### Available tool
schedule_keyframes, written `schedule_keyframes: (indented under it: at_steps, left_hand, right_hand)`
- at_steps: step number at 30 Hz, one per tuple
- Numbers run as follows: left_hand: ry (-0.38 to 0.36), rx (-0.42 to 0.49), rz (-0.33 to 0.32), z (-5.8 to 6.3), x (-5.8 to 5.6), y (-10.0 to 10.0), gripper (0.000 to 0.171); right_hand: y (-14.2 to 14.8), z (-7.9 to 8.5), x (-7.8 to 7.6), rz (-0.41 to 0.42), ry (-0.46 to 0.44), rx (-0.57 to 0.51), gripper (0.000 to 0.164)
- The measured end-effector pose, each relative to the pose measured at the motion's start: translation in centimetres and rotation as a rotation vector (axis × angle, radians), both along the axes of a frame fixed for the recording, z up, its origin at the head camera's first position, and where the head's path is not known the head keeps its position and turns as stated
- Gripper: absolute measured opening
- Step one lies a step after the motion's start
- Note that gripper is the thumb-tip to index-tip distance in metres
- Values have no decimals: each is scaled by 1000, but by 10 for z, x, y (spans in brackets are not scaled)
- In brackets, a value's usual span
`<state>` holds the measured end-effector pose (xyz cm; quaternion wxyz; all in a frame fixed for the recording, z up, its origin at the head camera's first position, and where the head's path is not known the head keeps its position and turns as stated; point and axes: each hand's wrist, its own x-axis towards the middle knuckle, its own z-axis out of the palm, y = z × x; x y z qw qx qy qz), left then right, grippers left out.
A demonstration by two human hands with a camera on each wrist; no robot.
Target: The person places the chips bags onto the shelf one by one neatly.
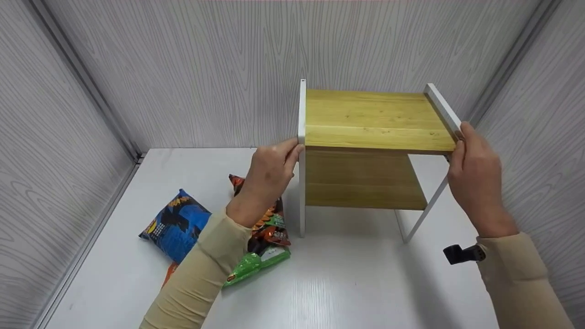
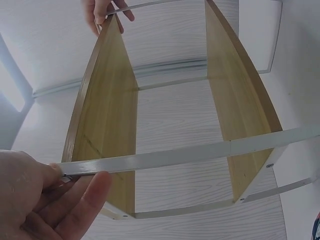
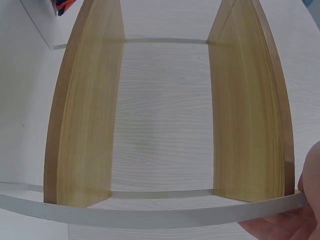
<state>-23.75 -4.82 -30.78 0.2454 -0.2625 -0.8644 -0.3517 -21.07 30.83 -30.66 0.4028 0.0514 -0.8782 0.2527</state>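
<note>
A two-tier shelf with a yellow wooden top board (image 1: 374, 121), a lower board (image 1: 361, 180) and a white frame (image 1: 302, 196) is held between both hands. My left hand (image 1: 269, 176) pinches the left upright near the top board's front corner; the left wrist view shows the thumb and fingers around the white bar (image 2: 165, 157). On the opposite side, my right hand (image 1: 477, 178) grips the frame at the top board's front right corner. In the right wrist view, fingers (image 3: 285, 225) curl under the white bar. Whether the shelf's feet touch the table cannot be told.
Left of the shelf lie a blue snack bag (image 1: 178, 226), a red and black one (image 1: 276, 224) and a green one (image 1: 249, 269), partly behind my left arm. An orange bag edge (image 1: 170, 273) peeks out. Wood-grain panels (image 1: 205, 73) enclose the white table (image 1: 347, 283).
</note>
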Motion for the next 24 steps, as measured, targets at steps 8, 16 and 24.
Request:
schedule_keyframes:
  at_steps: [8,16,24]
  left_hand:
    - [4,-3,0,-1,-1,2,23]
    - [22,-13,8,-1,0,-6,24]
    - [13,-16,-3,-2,2,-13,25]
  right_hand:
    - [2,2,0,19,-5,3,40]
    - [-5,1,-8,47,26,10,38]
    - [-10,0,-5,63,10,13,39]
